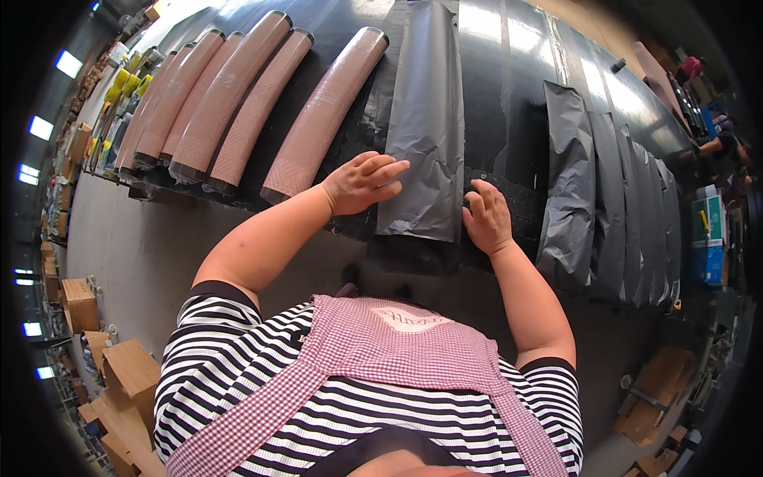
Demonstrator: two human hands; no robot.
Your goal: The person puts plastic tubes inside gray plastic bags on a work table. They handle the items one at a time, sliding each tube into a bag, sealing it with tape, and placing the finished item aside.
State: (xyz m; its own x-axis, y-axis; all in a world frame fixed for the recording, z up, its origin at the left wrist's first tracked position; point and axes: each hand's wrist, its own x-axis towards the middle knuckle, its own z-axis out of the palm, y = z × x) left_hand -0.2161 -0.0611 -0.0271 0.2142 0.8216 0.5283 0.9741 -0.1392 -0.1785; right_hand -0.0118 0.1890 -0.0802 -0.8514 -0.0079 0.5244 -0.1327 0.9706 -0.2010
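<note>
A long, flat, dark-grey plastic sleeve (425, 131) lies on the black-topped bench (483, 103) between the two hands, pointing towards twelve o'clock. From its middle, the left hand (367, 184) is near half past seven, fingers loosely bent over its edge; the right hand (487, 219) is at five, fingers curled just beside it. The hands are apart, each unclosed; I cannot tell whether either touches the sleeve. A pink quilted roll in clear film (330, 111) lies at the left hand's eleven o'clock.
</note>
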